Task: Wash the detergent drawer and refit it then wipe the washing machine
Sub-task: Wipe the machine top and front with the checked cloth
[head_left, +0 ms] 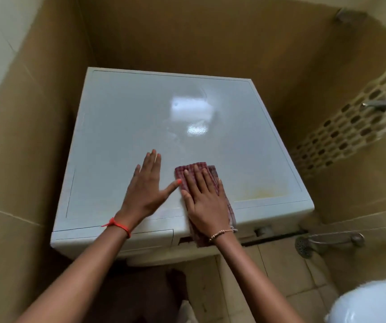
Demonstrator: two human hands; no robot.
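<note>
The white washing machine [140, 108] fills the middle of the view, seen from above, its flat top streaked and shiny in places. My right hand [202, 197] lies flat, fingers spread, pressing a red checked cloth [193, 167] onto the top near the front edge; part of the cloth hangs over the front. Just to its left, my left hand [146, 185] rests flat and open on the bare top, holding nothing. The detergent drawer front [154, 237] sits flush in the machine's front panel, at the upper left, below my left wrist.
Brown tiled walls close in on the left, back and right of the machine. A hand shower head [303, 244] and tap hang on the right wall. A white toilet lid [373, 301] shows at the lower right. Pale floor tiles lie in front.
</note>
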